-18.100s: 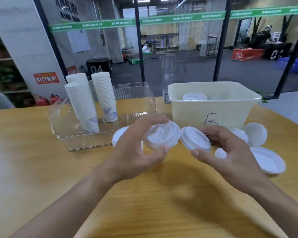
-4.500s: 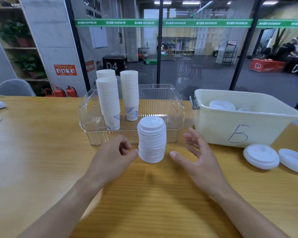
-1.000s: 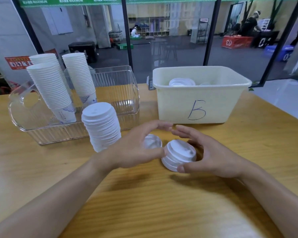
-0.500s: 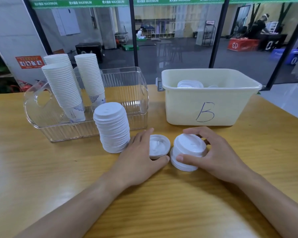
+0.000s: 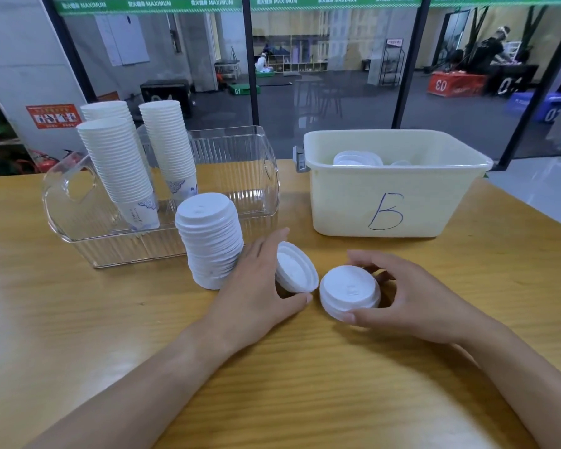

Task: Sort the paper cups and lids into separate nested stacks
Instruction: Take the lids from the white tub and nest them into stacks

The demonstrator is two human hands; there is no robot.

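3 cup stacks (image 5: pixel 120 163) stood in the clear bin (image 5: pixel 234 189), 1 tall lid stack (image 5: pixel 209 238) beside it, left hand (image 5: pixel 259 286) pinched 1 tilted lid (image 5: pixel 293 267), right hand (image 5: pixel 412 299) curled around 1 short lid stack (image 5: pixel 348 291)

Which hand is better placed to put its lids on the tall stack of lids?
Probably the left hand: it pinches a tilted single white plastic lid right beside the tall white lid stack. The right hand, gripping a short lid pile, sits farther away.

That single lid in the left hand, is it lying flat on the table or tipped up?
Tipped up. The single lid stands on edge, hollow underside showing, pinched by the left hand beside the tall lid stack.
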